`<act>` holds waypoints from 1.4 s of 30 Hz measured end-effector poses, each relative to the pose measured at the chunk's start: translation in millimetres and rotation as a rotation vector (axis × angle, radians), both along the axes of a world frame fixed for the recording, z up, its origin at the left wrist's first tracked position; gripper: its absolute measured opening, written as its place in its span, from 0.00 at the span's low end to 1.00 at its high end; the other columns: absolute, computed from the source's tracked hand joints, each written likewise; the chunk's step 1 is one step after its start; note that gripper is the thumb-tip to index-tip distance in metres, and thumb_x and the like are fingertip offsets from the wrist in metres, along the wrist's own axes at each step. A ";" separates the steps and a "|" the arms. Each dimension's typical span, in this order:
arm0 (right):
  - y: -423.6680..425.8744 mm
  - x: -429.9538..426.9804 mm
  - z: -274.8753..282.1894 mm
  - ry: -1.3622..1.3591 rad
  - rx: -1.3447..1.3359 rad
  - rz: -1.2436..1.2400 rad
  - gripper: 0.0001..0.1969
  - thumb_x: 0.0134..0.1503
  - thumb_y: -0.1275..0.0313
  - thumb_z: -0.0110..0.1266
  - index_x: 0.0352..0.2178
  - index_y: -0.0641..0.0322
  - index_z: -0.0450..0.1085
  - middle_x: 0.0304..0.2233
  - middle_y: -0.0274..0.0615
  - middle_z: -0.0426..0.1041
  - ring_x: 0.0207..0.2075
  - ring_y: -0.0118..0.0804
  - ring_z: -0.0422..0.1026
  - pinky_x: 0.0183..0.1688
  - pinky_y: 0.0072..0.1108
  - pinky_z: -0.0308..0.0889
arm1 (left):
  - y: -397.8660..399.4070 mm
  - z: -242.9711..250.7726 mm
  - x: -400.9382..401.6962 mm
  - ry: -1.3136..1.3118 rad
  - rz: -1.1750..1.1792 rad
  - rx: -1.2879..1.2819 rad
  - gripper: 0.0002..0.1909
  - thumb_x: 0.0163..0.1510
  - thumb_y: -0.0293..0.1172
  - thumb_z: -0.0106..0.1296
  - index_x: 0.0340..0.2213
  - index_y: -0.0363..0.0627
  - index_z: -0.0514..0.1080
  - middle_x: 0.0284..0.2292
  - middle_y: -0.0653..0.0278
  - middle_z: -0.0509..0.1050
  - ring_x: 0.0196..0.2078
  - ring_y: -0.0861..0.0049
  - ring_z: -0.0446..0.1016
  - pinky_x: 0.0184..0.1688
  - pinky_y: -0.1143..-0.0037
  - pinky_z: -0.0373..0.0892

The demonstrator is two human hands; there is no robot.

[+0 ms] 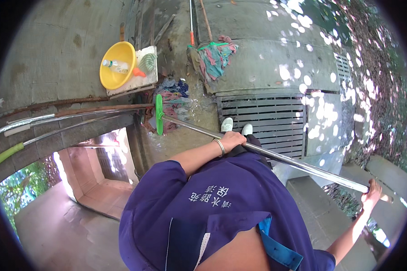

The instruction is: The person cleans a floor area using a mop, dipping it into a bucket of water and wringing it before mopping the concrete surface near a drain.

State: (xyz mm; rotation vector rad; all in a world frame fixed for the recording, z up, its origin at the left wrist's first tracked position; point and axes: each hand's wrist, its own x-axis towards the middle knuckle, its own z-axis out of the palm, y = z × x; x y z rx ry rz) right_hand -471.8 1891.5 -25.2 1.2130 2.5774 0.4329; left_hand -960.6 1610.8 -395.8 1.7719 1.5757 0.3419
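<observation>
My left hand [233, 140], with a bangle at the wrist, grips the middle of a shiny metal mop pole [291, 162]. Far along the same pole, near its end at the right, my right hand [372, 195] is closed around it. The pole slants down to a green plastic mop head [159, 114] at the left. Wet cloth strips [171, 101] in pink, blue and grey lie at and beyond the head, on the wet concrete floor. Which strips belong to this mop I cannot tell.
Two mops with rag heads [215, 57] stand ahead. A yellow basin [117, 79] holding a plastic bottle [117, 66] sits on a white board [149, 77]. Several poles [71, 113] lean at the left. My shoes are by a slotted drain grate [264, 108].
</observation>
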 end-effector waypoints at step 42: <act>-44.2 -563.0 34.2 0.644 -0.392 1.385 0.19 0.40 0.74 0.58 0.37 0.63 0.67 0.35 0.43 0.68 0.37 0.43 0.68 0.42 0.35 0.61 | 70.2 90.0 -211.6 0.086 1.289 0.571 0.07 0.38 0.22 0.50 0.24 0.43 0.66 0.24 0.55 0.69 0.30 0.56 0.69 0.32 0.64 0.65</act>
